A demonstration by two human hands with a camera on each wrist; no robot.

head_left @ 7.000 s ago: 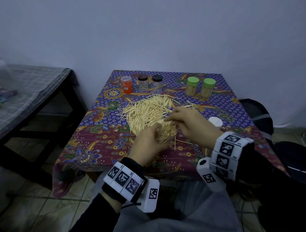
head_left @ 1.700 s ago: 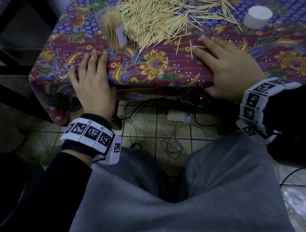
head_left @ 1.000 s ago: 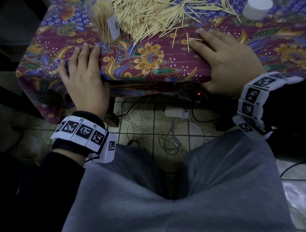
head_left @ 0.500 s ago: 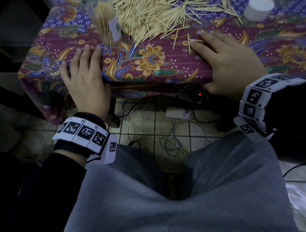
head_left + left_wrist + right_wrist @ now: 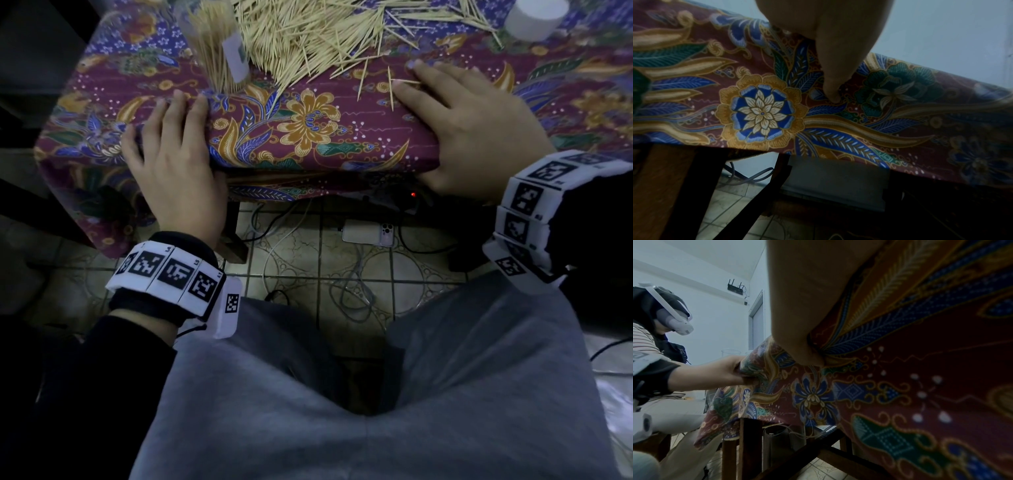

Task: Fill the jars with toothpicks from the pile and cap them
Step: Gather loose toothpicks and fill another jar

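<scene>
Found the left hand [image 5: 178,171] clamped on the near edge of the desk [image 5: 308,144], with the fingers [image 5: 174,113] laid nearly straight and slightly spread on the patterned cloth and the thumb [image 5: 836,65] pressed down against the hanging front of the cloth. Confirmed the same clamp on the edge from the right wrist view [image 5: 731,369].

Found the right hand [image 5: 469,126] holding the same edge further right, with the fingers [image 5: 428,78] slightly spread flat on top and the thumb [image 5: 797,321] pressed into the overhanging cloth. Noted one stray toothpick [image 5: 406,81] touching the tips of those fingers.

Located the open jar [image 5: 219,51] upright just beyond the left fingers, packed with toothpicks and uncapped. Located the pile [image 5: 308,31] just right of the jar, spread across the far part of the desk between the two hands. Located the white cap [image 5: 532,17] at the far right, well apart from the jar.

Noted a phone [image 5: 368,234] and loose cables [image 5: 352,294] on the tiled floor under the desk.
</scene>
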